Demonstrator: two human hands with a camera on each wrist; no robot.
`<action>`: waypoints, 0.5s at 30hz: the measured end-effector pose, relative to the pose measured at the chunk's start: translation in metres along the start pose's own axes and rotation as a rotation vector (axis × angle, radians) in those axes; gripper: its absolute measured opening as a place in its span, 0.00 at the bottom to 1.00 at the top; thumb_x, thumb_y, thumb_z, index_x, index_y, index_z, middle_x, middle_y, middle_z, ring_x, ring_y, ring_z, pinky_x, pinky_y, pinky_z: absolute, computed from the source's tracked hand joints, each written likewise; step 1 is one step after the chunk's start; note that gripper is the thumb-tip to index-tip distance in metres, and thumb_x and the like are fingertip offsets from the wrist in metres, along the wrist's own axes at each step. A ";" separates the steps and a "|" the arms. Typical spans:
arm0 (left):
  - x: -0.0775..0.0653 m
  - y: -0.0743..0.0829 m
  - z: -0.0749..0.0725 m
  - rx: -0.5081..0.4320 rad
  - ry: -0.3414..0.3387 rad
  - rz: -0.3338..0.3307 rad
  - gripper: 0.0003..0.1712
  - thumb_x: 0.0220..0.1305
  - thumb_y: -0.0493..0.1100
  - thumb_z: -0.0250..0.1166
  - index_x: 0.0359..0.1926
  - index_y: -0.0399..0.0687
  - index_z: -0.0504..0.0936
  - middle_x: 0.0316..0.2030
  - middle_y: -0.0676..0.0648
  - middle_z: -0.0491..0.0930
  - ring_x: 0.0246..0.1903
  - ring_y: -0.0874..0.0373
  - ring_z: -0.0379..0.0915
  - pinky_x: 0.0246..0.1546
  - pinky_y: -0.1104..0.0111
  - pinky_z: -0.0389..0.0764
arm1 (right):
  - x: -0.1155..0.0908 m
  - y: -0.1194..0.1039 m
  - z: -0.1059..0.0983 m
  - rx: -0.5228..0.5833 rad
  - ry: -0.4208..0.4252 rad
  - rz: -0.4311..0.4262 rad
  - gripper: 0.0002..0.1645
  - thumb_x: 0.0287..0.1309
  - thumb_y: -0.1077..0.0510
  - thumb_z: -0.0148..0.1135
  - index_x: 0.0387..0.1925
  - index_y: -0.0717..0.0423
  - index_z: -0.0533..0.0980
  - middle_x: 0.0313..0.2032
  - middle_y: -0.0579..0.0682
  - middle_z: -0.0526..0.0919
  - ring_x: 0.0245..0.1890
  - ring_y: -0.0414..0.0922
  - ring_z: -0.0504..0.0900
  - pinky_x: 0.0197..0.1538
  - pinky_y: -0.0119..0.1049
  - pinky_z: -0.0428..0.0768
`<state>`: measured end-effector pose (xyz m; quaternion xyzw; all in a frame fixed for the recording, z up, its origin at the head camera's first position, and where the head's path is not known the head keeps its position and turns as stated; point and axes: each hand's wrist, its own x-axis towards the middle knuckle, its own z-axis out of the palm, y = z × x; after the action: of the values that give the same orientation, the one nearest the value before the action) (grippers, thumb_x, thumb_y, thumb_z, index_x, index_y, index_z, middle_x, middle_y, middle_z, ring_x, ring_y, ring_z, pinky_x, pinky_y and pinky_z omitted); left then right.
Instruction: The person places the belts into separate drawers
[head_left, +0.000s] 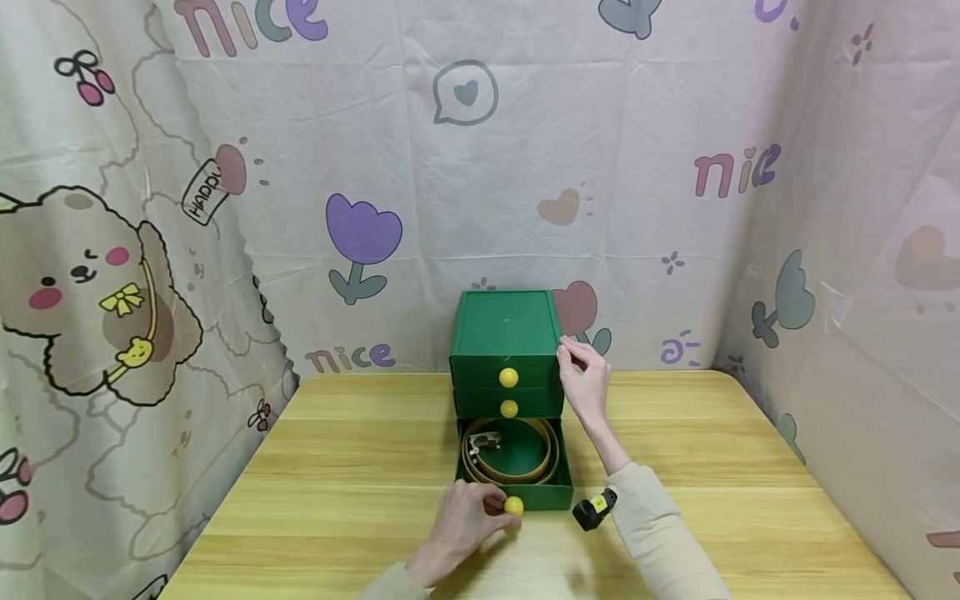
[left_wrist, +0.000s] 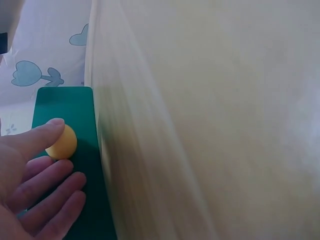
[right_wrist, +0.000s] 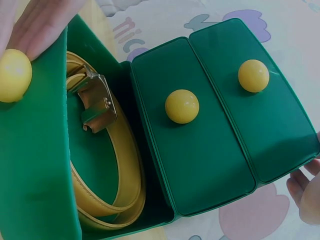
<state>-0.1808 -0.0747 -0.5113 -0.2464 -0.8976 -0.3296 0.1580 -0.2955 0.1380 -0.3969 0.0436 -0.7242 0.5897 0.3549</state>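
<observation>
A green drawer cabinet [head_left: 507,325] with yellow ball knobs stands at the back of the table. Its bottom drawer [head_left: 551,498] is pulled out, and a coiled tan belt [head_left: 553,454] with a metal buckle [right_wrist: 100,100] lies inside. My left hand [head_left: 467,518] pinches that drawer's yellow knob [left_wrist: 64,144] between thumb and fingers; in the left wrist view the other fingers lie along the green front. At the cabinet's upper right side, my right hand [head_left: 587,379] touches the edge with its fingertips; the right wrist view shows only part of it.
Two upper drawers stay closed, with knobs [right_wrist: 182,106] facing out. A small black device [head_left: 595,509] with a yellow label sits by the right cuff. Behind the wooden table [head_left: 360,483] hangs a printed curtain [head_left: 480,192], close to the cabinet's back.
</observation>
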 end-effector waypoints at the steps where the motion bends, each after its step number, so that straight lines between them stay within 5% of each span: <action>1: 0.000 0.000 0.000 0.003 0.006 -0.003 0.14 0.44 0.51 0.82 0.29 0.49 0.91 0.25 0.53 0.90 0.25 0.70 0.83 0.29 0.82 0.76 | 0.000 0.000 0.000 -0.002 0.001 0.004 0.13 0.64 0.64 0.64 0.48 0.66 0.85 0.50 0.63 0.88 0.50 0.56 0.88 0.53 0.34 0.84; 15: 0.001 -0.002 0.001 0.013 0.014 -0.112 0.15 0.45 0.53 0.82 0.30 0.51 0.91 0.26 0.56 0.89 0.25 0.70 0.81 0.27 0.80 0.73 | -0.009 -0.039 -0.005 0.024 -0.007 0.005 0.14 0.63 0.70 0.60 0.48 0.75 0.82 0.49 0.70 0.85 0.47 0.65 0.86 0.44 0.13 0.76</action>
<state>-0.1832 -0.0754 -0.5124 -0.1926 -0.9110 -0.3336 0.1473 -0.2679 0.1277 -0.3696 0.0483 -0.7184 0.5991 0.3501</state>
